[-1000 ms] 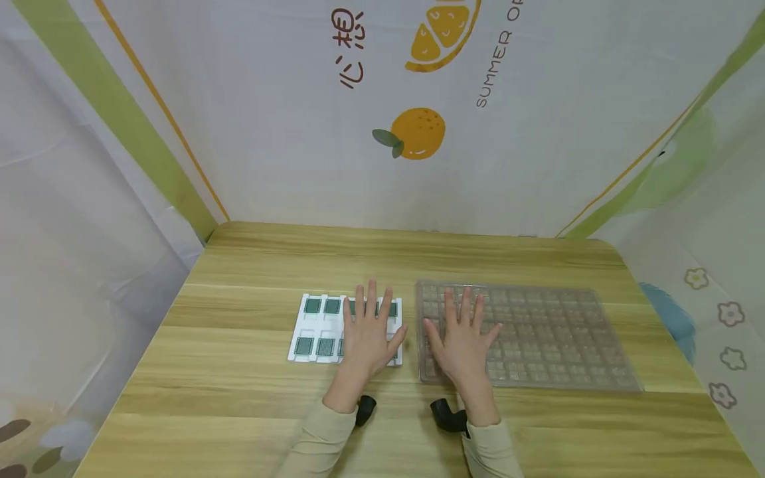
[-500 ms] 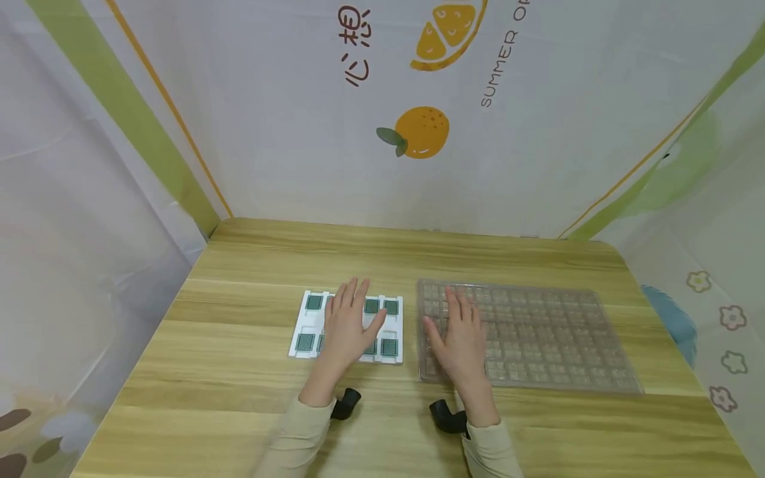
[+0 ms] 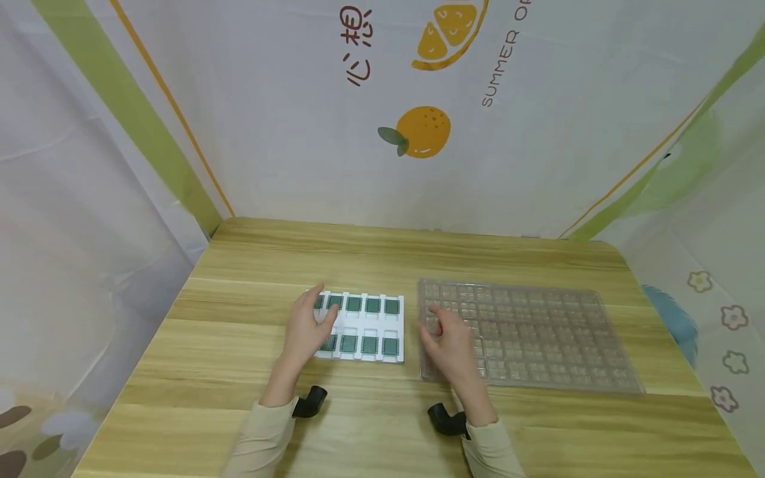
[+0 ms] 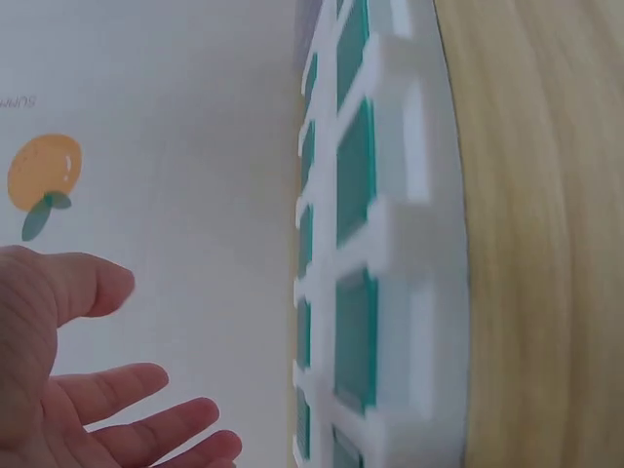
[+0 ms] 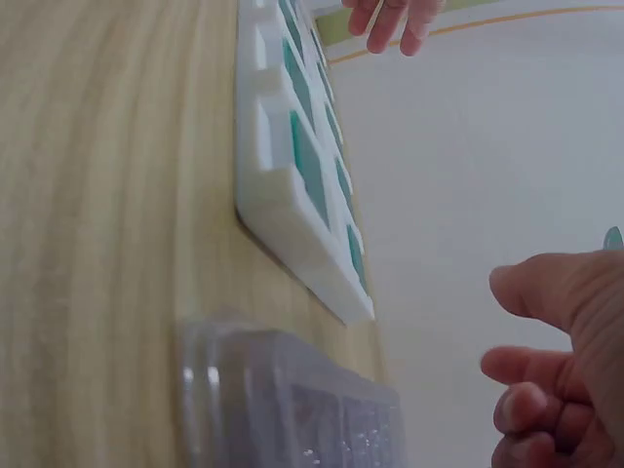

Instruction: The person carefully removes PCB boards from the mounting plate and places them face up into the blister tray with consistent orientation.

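A white tray [image 3: 375,322] holds two rows of small green square boards [image 3: 369,345]. My left hand [image 3: 301,330] is over its left end, thumb apart from the fingers and nothing between them. In the left wrist view this hand [image 4: 27,341] shows loosely spread fingers beside the tray's white edge [image 4: 429,244]. My right hand [image 3: 455,342] hovers over the left end of a clear plastic tray [image 3: 562,338] divided into many small compartments. The right wrist view shows that hand [image 5: 597,336] with thumb and index finger apart, the other fingers bent, holding nothing.
Both trays lie side by side on a wooden table [image 3: 197,372], with a narrow gap between them. A printed white curtain [image 3: 287,153] hangs behind the table and along its sides. A black angled piece [image 3: 309,401] sits at each wrist.
My left hand has moved left across the white tray, uncovering most of its boards. My right hand stays over the clear tray, its spread fingers drawn in and bent.
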`<state>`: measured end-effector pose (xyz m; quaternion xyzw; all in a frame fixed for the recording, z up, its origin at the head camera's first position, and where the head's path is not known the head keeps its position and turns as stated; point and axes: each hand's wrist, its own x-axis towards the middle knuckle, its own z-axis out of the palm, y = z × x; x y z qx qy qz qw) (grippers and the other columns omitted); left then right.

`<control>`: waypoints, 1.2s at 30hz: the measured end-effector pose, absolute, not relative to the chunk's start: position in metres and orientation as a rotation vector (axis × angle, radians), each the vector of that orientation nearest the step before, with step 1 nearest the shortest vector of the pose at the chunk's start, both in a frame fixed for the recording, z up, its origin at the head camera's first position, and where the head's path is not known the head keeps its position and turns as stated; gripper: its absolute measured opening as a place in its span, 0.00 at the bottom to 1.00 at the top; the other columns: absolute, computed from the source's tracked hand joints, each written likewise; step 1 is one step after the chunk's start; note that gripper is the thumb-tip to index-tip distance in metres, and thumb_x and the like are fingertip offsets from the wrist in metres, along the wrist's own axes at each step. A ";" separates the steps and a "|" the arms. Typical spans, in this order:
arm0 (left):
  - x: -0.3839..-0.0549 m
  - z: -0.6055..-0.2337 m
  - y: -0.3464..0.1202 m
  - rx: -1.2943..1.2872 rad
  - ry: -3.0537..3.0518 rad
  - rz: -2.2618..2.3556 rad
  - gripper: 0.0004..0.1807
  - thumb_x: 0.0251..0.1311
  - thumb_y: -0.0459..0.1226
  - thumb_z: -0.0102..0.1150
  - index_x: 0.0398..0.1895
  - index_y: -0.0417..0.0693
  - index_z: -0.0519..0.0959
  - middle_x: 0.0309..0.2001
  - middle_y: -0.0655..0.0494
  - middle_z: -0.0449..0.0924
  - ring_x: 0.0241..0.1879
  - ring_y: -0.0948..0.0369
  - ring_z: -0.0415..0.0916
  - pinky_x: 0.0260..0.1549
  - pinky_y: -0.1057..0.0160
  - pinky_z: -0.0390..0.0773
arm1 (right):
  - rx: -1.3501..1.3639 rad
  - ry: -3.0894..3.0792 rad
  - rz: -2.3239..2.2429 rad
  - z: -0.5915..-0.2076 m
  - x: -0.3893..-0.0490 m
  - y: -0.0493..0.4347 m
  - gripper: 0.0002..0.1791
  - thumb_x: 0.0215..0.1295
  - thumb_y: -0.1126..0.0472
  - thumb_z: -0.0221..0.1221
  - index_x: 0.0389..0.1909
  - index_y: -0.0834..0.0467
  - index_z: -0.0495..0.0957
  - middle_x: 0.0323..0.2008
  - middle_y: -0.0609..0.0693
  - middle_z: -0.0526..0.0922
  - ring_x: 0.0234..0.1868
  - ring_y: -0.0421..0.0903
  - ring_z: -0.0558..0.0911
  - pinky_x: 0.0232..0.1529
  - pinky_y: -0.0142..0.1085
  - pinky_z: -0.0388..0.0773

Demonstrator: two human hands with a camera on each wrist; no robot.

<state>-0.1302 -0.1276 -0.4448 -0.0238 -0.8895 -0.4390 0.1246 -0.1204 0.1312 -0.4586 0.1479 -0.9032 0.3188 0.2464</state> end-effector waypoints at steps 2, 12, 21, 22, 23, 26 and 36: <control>-0.130 -0.446 -0.134 -0.014 -2.608 -1.295 0.28 0.58 0.33 0.58 0.60 0.27 0.66 0.59 0.30 0.66 0.60 0.38 0.61 0.57 0.41 0.63 | 0.434 -2.502 0.906 -0.461 -0.120 0.129 0.15 0.49 0.65 0.68 0.38 0.67 0.80 0.14 0.45 0.62 0.17 0.36 0.58 0.19 0.31 0.59; -0.131 -0.457 -0.161 0.137 -2.562 -1.347 0.20 0.55 0.26 0.58 0.51 0.22 0.72 0.46 0.28 0.75 0.44 0.40 0.75 0.44 0.47 0.76 | 0.570 -2.675 0.933 -0.465 -0.118 0.118 0.15 0.48 0.60 0.70 0.36 0.63 0.82 0.12 0.40 0.59 0.15 0.34 0.56 0.16 0.28 0.55; -0.131 -0.466 -0.170 0.217 -2.560 -1.398 0.18 0.53 0.24 0.58 0.48 0.22 0.75 0.41 0.30 0.78 0.38 0.43 0.78 0.39 0.53 0.78 | 0.625 -2.774 0.903 -0.469 -0.117 0.111 0.15 0.48 0.59 0.70 0.37 0.59 0.82 0.12 0.40 0.60 0.15 0.33 0.57 0.16 0.28 0.57; -0.131 -0.467 -0.170 0.227 -2.567 -1.398 0.18 0.53 0.25 0.58 0.47 0.23 0.75 0.41 0.31 0.78 0.38 0.44 0.78 0.39 0.55 0.78 | 0.635 -2.785 0.905 -0.469 -0.117 0.110 0.15 0.49 0.59 0.70 0.37 0.60 0.82 0.12 0.40 0.59 0.15 0.33 0.56 0.16 0.28 0.56; -0.131 -0.468 -0.171 0.234 -2.571 -1.395 0.17 0.53 0.25 0.58 0.47 0.23 0.75 0.41 0.32 0.79 0.38 0.44 0.78 0.38 0.57 0.78 | 0.644 -2.793 0.904 -0.469 -0.116 0.109 0.15 0.49 0.59 0.70 0.37 0.60 0.82 0.11 0.40 0.58 0.14 0.33 0.56 0.16 0.28 0.56; -0.133 -0.471 -0.171 0.248 -2.581 -1.397 0.16 0.53 0.25 0.59 0.46 0.24 0.76 0.40 0.32 0.79 0.37 0.45 0.78 0.35 0.65 0.76 | 0.668 -2.813 0.900 -0.469 -0.116 0.107 0.14 0.49 0.59 0.70 0.37 0.60 0.82 0.11 0.39 0.57 0.14 0.34 0.55 0.16 0.28 0.55; -0.136 -0.473 -0.171 0.270 -2.592 -1.403 0.15 0.51 0.24 0.59 0.44 0.25 0.78 0.39 0.33 0.80 0.34 0.48 0.76 0.30 0.73 0.71 | 0.700 -2.816 0.809 -0.471 -0.118 0.105 0.14 0.47 0.57 0.71 0.35 0.58 0.82 0.12 0.39 0.58 0.15 0.34 0.56 0.16 0.27 0.54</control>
